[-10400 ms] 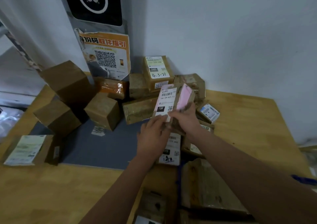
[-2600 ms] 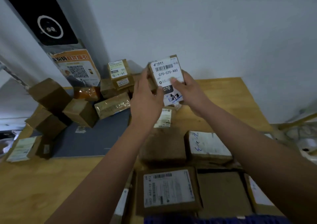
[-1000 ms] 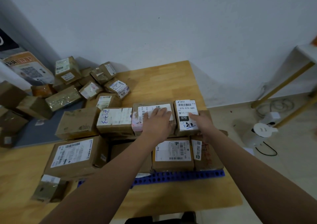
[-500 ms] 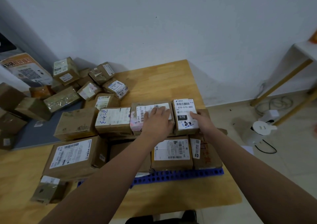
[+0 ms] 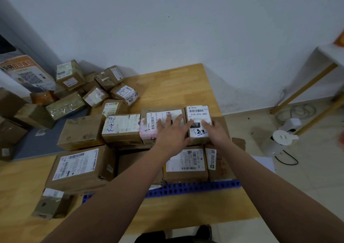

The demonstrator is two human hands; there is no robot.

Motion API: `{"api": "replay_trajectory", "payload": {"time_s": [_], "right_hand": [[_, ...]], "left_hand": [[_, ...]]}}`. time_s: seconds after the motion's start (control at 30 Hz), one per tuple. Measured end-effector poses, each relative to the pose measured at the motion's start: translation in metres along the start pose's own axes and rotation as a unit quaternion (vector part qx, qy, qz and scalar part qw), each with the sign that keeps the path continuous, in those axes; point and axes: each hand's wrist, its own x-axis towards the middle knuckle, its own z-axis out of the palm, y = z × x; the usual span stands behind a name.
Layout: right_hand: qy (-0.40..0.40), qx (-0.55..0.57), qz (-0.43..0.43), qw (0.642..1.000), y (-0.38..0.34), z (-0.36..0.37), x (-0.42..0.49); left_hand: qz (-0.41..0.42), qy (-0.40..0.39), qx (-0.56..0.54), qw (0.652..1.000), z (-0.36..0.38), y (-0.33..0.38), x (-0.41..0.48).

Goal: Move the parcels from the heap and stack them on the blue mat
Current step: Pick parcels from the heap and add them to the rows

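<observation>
While the left hand [image 5: 173, 134] lies flat with fingers spread on the pink-smudged parcel [image 5: 150, 125], its thumb stretches toward 3 o'clock and touches the side of the small parcel [image 5: 198, 114]. The right hand [image 5: 216, 133] rests its fairly straight fingers on that small parcel's near right corner. Neither hand curls round anything, and the two sit just beside each other, with only the small parcel's near edge between them.

The small parcel is a brown carton. Its top is almost wholly covered by a white label with a barcode, the print "070-070-A80" and a black patch reading "070". It stands at the 1 o'clock corner of the stack, touching the pink-smudged parcel on its 9 o'clock side, on top of a lower carton [image 5: 220, 119] whose brown edge shows at 3 o'clock.

Toward 9 o'clock in the same row lie the handwritten parcel [image 5: 121, 127], its white label marked in blue ink, and a plain brown parcel [image 5: 81, 131]. At 6 o'clock of the hands sits the barcode parcel [image 5: 186, 165], and at 8 o'clock the large parcel [image 5: 78, 166] with a big white label.

The blue mat [image 5: 195, 187] — perforated, bright blue — shows only along the stack's 6 o'clock edge, on the wooden table [image 5: 176, 86]. The heap [image 5: 104, 92] of taped brown cartons sits at 10 o'clock against the white wall [image 5: 167, 28], partly on a grey mat [image 5: 37, 144].
</observation>
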Motion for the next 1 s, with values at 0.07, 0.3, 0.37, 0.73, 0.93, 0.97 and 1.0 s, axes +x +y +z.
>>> {"api": "replay_trajectory", "payload": {"time_s": [0.07, 0.3, 0.37, 0.73, 0.93, 0.97, 1.0], "right_hand": [[-0.001, -0.006, 0.01, 1.0, 0.001, 0.0, -0.001], [0.003, 0.003, 0.018, 1.0, 0.007, -0.007, 0.005], [0.008, -0.019, 0.002, 1.0, 0.003, -0.006, 0.002], [0.07, -0.202, -0.081, 0.974, -0.015, -0.005, -0.019], [0.105, -0.368, -0.171, 0.908, -0.024, 0.005, -0.037], [0.101, -0.378, -0.179, 0.903, -0.026, 0.009, -0.04], [0.097, -0.382, -0.176, 0.902, -0.029, 0.013, -0.042]], "left_hand": [[0.0, 0.001, 0.006, 1.0, 0.001, 0.0, 0.0], [-0.001, 0.007, 0.005, 1.0, 0.0, 0.002, -0.001], [-0.004, 0.011, 0.001, 1.0, 0.0, 0.002, -0.001], [-0.018, 0.055, -0.026, 0.998, -0.008, 0.003, -0.014], [-0.072, 0.077, -0.064, 0.992, -0.016, -0.005, -0.033], [-0.081, 0.081, -0.067, 0.991, -0.017, -0.008, -0.035], [-0.09, 0.088, -0.072, 0.99, -0.017, -0.012, -0.038]]}}
